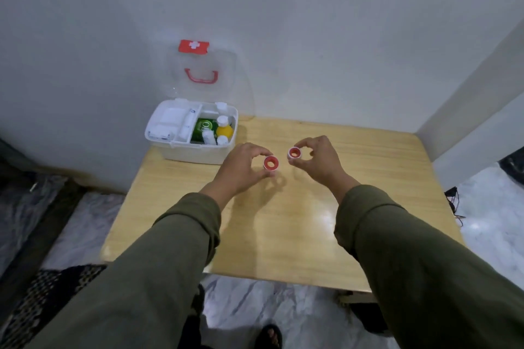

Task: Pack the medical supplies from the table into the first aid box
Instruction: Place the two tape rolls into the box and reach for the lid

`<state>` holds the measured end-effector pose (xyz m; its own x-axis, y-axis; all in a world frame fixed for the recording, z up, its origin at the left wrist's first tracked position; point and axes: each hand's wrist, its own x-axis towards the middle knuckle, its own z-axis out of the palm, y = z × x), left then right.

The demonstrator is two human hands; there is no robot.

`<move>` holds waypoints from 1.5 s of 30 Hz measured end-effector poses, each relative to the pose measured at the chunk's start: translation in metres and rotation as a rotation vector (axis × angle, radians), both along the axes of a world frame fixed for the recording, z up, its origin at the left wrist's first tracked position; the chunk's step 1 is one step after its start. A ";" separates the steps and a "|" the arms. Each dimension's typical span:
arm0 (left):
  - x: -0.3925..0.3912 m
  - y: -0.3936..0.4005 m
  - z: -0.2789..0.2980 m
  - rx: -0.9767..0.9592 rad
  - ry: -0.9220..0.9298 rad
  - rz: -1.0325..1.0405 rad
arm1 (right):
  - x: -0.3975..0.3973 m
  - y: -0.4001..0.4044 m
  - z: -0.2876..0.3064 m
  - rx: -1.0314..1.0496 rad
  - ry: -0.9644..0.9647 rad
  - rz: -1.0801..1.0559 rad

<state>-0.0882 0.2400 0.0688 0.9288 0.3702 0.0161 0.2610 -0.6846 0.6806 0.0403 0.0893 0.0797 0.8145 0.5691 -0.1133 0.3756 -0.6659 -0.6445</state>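
The pale wood-grain table [354, 178] carries a white plastic first aid box [195, 150] at its far left corner, its clear lid [226, 71] with a red handle [201, 78] raised against the wall. Inside the box, white gauze packs [170, 119] fill the left compartment; a green packet [202, 127], a yellow bottle [224, 131] and white-capped bottles fill the right. Just right of the box, above the table, the left hand [241, 168] pinches one small round tape roll [270, 162] with a red core between curled fingers, and the right hand [320, 160] pinches another tape roll [295, 153].
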 end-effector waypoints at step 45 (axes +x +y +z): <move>-0.008 0.315 0.014 0.091 0.255 -0.070 | -0.072 0.308 0.005 -0.184 -0.135 0.040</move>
